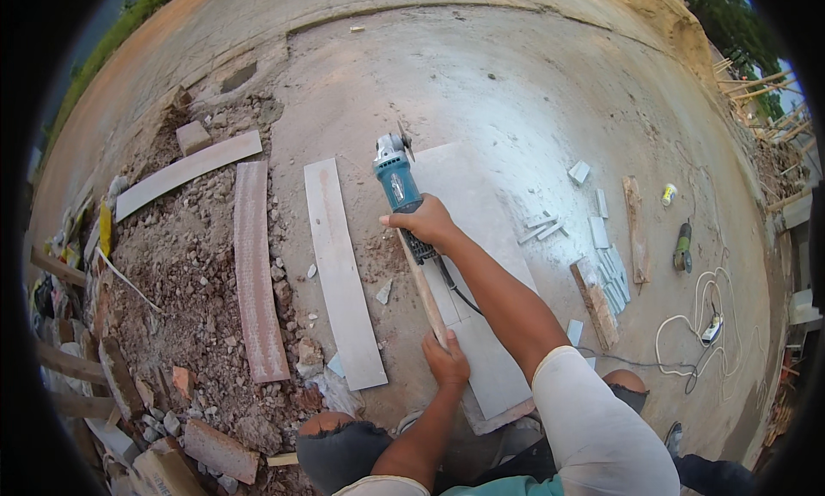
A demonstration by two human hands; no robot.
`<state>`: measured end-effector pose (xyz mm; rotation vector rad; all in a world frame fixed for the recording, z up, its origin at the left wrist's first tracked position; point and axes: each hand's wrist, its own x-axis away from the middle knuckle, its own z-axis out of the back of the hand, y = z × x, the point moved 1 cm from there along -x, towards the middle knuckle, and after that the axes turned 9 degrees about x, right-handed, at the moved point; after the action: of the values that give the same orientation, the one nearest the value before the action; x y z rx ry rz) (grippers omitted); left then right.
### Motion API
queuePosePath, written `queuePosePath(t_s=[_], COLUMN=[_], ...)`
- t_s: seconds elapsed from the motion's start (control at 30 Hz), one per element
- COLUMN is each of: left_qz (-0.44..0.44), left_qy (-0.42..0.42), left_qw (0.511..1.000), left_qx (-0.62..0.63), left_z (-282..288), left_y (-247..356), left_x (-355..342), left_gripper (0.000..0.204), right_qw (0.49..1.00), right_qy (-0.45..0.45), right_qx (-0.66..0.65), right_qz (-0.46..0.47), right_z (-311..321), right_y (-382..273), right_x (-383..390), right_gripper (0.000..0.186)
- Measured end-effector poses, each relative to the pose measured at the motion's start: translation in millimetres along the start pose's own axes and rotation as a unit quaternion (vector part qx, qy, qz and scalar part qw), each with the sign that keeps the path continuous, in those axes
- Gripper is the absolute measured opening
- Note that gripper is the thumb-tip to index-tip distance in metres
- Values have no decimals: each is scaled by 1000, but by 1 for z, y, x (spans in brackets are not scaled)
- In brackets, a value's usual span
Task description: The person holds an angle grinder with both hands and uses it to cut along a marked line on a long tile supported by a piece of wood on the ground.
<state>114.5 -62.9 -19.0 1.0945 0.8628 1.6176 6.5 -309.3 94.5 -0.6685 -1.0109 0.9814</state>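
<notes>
My right hand (432,223) is closed around the blue-green body of an angle grinder (399,182), its metal head and disc pointing away from me. The disc is beside the far left corner of a large grey tile slab (494,341) lying in front of my knees. A thin wooden strip (421,281) runs along the slab's left edge, its far end under the grinder. My left hand (447,359) is closed at the strip's near end, fingers partly hidden. A dark cord (461,297) trails from the grinder across the slab.
Long tile strips (345,277) lie to the left beside rubble (180,264). On the right are small cut tile pieces (599,231), wooden blocks (595,303), a second grinder (683,247), a white container (669,194) and a coiled cable (662,341) with a power strip (711,328).
</notes>
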Motion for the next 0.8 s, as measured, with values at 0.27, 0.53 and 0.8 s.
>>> queuePosePath(t_s=[0.27, 0.53, 0.8], left_qz=[-43, -55, -60], left_qy=[9, 18, 24], left_qw=[999, 998, 998], left_qx=[4, -10, -9], left_z=[-5, -3, -4], left_y=[-7, -9, -8], left_x=[2, 2, 1], left_gripper=[58, 53, 51], right_qw=[999, 999, 998], right_qy=[-7, -27, -28], right_qx=[30, 28, 27], right_qz=[-16, -37, -56], right_z=[-14, -13, -8], right_y=[11, 0, -7], right_x=[-41, -43, -38], right_gripper=[70, 74, 74])
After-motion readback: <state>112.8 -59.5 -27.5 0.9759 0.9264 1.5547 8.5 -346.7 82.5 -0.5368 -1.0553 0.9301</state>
